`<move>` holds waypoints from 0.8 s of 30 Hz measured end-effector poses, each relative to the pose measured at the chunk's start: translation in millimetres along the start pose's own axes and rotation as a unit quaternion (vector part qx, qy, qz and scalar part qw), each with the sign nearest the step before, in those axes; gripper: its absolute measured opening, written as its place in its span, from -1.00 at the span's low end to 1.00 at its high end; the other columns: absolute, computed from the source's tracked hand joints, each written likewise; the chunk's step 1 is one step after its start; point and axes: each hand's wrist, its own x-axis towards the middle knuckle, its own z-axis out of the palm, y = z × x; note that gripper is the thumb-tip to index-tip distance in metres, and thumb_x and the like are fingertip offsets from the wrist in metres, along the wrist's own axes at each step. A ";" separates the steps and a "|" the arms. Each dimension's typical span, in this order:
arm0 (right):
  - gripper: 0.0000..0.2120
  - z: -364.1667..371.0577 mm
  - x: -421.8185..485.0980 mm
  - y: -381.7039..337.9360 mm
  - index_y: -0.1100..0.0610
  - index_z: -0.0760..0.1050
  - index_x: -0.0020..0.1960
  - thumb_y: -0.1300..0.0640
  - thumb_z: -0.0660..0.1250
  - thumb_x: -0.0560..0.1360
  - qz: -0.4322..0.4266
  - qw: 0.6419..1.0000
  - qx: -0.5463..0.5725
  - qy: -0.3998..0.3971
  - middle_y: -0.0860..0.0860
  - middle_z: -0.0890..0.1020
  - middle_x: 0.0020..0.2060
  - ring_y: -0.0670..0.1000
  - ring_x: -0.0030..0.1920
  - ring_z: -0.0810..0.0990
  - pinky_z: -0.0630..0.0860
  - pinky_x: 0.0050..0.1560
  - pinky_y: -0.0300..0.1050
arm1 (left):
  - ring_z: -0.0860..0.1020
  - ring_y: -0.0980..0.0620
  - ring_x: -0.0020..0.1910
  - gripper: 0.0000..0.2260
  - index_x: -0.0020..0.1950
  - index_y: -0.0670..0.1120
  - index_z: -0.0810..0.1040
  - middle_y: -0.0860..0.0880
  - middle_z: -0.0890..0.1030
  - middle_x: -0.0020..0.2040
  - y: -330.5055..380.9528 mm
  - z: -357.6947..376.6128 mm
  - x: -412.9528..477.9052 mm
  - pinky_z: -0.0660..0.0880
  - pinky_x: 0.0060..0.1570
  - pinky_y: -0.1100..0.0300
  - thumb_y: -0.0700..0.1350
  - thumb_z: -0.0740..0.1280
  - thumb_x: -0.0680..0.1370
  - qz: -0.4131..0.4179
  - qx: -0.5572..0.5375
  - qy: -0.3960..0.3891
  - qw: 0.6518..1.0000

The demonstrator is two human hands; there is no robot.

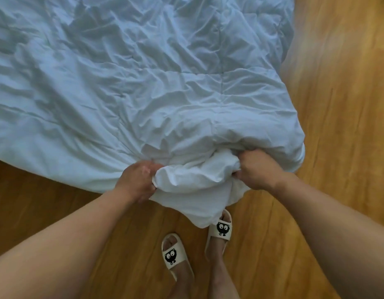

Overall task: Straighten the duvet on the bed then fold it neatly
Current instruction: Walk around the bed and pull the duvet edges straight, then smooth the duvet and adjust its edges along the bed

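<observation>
A crumpled white duvet [126, 83] covers the whole bed and fills the upper left of the view. Its near corner is bunched into a thick wad that hangs off the bed's edge toward my feet. My left hand [137, 180] is shut on the left side of that wad. My right hand [254, 171] is shut on its right side, fingers dug into the folds. The bed itself is hidden under the duvet.
Wooden floor [337, 93] runs along the right of the bed and in front of it. My feet in white slippers [172, 254] with a black cartoon print stand right below the hanging duvet corner, which touches the right slipper [222, 228].
</observation>
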 end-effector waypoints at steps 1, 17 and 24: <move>-0.75 -17.0 -14.8 -1.4 0.03 0.49 -0.07 -0.15 0.34 0.48 -0.002 0.997 -0.026 -0.073 -0.01 0.62 -0.14 0.04 -0.11 0.57 0.51 -0.16 -0.07 | 0.57 -0.08 0.08 -0.71 0.23 0.07 0.58 0.00 0.63 0.08 -0.9 -8.8 0.7 0.50 0.02 0.11 -0.14 0.33 0.53 -0.010 -0.012 -0.036 0.999; -0.53 24.5 -41.7 -123.9 0.02 0.58 -0.03 -0.35 0.43 0.34 0.026 0.940 -0.171 -0.293 -0.08 0.61 -0.19 0.01 -0.12 0.57 0.51 -0.05 -0.09 | 0.25 -0.04 0.48 -0.33 0.53 0.24 0.20 0.04 0.29 0.49 -34.2 0.6 -47.7 0.25 0.35 -0.04 0.20 0.38 0.47 0.074 0.092 -0.248 0.962; -0.28 68.9 17.1 -177.4 0.04 0.16 0.54 -0.20 0.26 0.47 0.041 0.994 -0.099 0.008 0.14 0.18 0.53 0.22 0.51 0.19 0.28 0.46 0.18 | 0.15 -0.05 0.53 -0.35 0.59 0.20 0.05 0.03 0.17 0.55 -97.7 16.8 -116.1 0.13 0.49 -0.07 0.18 0.27 0.56 -0.112 -0.063 -0.136 0.982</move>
